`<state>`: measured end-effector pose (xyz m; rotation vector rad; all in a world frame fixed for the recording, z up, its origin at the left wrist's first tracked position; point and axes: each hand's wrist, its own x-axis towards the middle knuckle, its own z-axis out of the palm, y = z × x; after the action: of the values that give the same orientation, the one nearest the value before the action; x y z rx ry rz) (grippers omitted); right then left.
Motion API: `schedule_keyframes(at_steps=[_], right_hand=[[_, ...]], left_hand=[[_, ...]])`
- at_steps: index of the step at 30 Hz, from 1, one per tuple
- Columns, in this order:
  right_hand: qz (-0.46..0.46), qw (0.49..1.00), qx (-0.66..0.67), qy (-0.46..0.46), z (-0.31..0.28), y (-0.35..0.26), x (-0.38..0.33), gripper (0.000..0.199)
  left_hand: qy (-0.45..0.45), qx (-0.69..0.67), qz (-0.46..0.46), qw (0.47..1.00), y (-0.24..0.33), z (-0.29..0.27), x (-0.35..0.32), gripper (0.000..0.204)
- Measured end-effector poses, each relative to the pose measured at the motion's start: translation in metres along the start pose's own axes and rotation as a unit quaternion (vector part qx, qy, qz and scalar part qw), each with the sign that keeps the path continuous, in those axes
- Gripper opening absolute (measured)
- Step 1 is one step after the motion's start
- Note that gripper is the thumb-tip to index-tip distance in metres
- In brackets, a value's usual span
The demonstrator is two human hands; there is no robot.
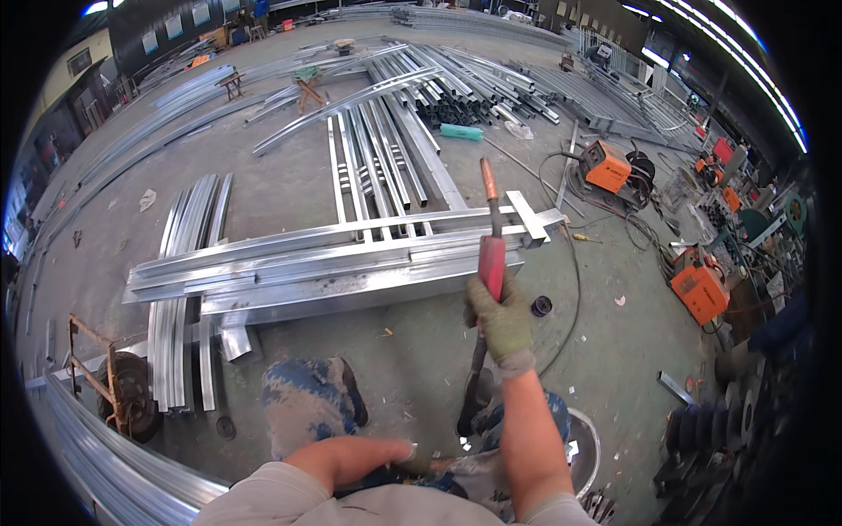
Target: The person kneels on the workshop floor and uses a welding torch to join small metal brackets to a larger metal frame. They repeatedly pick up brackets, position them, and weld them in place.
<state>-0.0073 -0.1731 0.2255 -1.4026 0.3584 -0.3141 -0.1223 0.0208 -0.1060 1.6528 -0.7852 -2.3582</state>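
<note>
While the right hand (500, 324) grips a torch (492, 265), the left hand (424, 461) is obscured — grip impossible to tell.

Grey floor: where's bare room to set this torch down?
For the red-handled torch, the grey floor looks mostly bare between the dark cable and lower orange boxy welding machine, and, beyond the long silvery metal beams, between bundled silver channels and slim silver bars. Crowded: those beams.

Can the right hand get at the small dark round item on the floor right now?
Probably not freely: the right hand is wrapped around the red-handled torch. Otherwise, nothing visible seems to block the way down to the round item.
</note>
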Motion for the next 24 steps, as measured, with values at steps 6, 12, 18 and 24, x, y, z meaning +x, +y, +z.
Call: schedule_keyframes(at_steps=[6, 12, 18, 24], right_hand=[[0.042, 0.999, 0.005, 0.024, -0.007, 0.041, 0.039, 0.029], [0.066, 0.996, -0.050, -0.014, -0.006, 0.067, 0.069, 0.053], [0.120, 0.991, 0.045, -0.045, -0.023, 0.050, 0.113, 0.063], [0.123, 0.991, 0.000, -0.057, -0.065, 0.052, 0.122, 0.062]], left_hand=[[-0.005, -0.053, 0.010, 0.999, 0.007, -0.027, 0.000, 0.039], [0.086, -0.066, 0.003, 0.994, 0.023, -0.109, -0.021, 0.039], [0.151, -0.063, -0.005, 0.986, 0.041, -0.155, -0.047, 0.039], [0.185, -0.017, 0.022, 0.982, 0.062, -0.167, -0.054, 0.040]])
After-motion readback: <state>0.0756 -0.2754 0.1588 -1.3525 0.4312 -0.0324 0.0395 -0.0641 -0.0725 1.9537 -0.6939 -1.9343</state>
